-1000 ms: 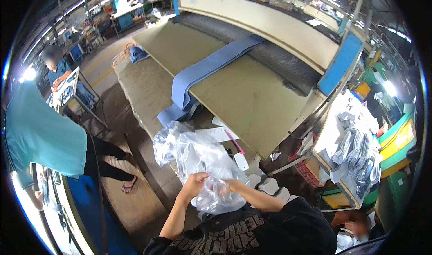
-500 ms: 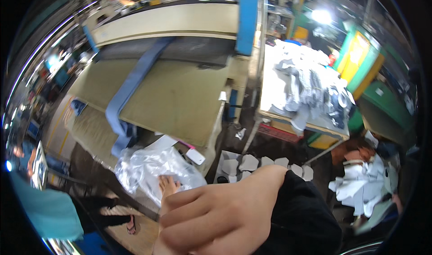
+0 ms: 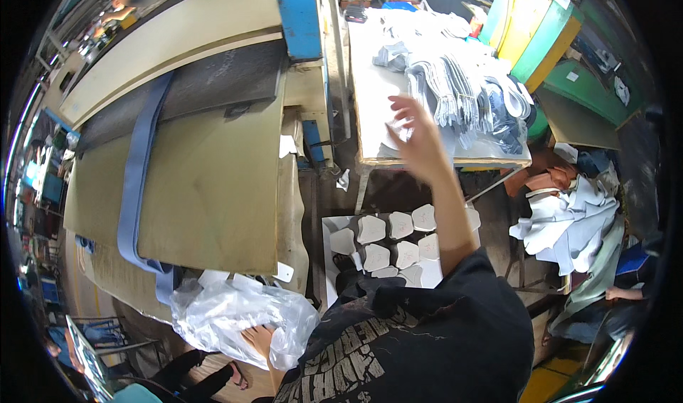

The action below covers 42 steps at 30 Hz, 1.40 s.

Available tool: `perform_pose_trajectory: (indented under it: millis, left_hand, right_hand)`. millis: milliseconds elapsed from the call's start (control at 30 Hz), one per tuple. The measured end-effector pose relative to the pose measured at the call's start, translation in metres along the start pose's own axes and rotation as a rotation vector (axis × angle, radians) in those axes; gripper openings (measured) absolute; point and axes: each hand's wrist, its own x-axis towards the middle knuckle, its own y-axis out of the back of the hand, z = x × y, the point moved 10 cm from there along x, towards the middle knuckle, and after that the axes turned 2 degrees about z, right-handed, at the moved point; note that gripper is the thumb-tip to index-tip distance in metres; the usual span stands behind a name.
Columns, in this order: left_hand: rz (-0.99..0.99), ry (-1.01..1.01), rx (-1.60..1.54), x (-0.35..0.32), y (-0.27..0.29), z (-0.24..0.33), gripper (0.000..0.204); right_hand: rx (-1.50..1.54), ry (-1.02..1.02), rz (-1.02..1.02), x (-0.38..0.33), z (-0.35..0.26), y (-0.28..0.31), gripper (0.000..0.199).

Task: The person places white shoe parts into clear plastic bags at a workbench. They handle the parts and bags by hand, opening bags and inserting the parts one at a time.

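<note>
On the left, the blue strip (image 3: 131,204) comes out from under the cream beam (image 3: 178,29), runs down the olive board (image 3: 210,182) and drops over its near edge, its end just beside the clear bag (image 3: 213,310). The bag lies crumpled along that near edge, with a sandalled foot (image 3: 240,376) on the floor below. The left hand (image 3: 261,339) rests on the bag, palm down, its fingers a little apart and not closed around anything. A white tag (image 3: 284,272) sits by the board's corner.

In the middle, white pieces (image 3: 371,229) stand in rows on a white sheet (image 3: 432,273), low down. Above them the right hand (image 3: 421,147) extends over the front of the counter (image 3: 370,97), its fingers wide and nothing visible in them; whether it touches the grey stacks (image 3: 448,83) just beyond, I cannot tell.

To the right, white scraps (image 3: 576,221) lie heaped near a co-worker's hand (image 3: 615,293).
</note>
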Motion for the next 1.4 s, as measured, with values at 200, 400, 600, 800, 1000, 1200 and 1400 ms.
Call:
perform_pose_trajectory:
  millis: [200, 400, 600, 800, 1000, 1200, 1400]
  left_hand:
    - [0.027, 0.056, -0.129, 0.019, -0.015, 0.048, 0.072]
    - [0.098, 0.063, -0.33, 0.04, -0.001, 0.099, 0.075]
    - [0.23, 0.042, -0.748, 0.072, 0.066, 0.158, 0.078]
    - [0.228, 0.147, -1.172, 0.094, 0.144, 0.133, 0.081]
    - [-0.22, 0.071, -0.094, 0.096, 0.155, 0.092, 0.065]
    - [-0.505, 0.192, 0.421, -0.03, 0.171, 0.14, 0.041]
    - [-0.578, -0.723, -0.198, -0.139, 0.176, 0.245, 0.041]
  right_hand:
    - [-0.812, -0.555, 0.408, 0.086, 0.26, 0.145, 0.085]
    - [-0.244, -0.482, 0.089, 0.106, 0.37, 0.128, 0.088]
    - [0.613, -0.823, 0.362, 0.117, 0.401, 0.181, 0.033]
    - [0.687, -0.593, 0.602, 0.112, 0.333, 0.235, 0.044]
    - [0.731, -0.347, 0.359, 0.095, 0.191, 0.23, 0.052]
    - [1.061, -0.091, -0.313, 0.006, -0.02, 0.13, 0.063]
    - [1.416, -0.16, -0.592, -0.088, -0.161, 0.014, 0.054]
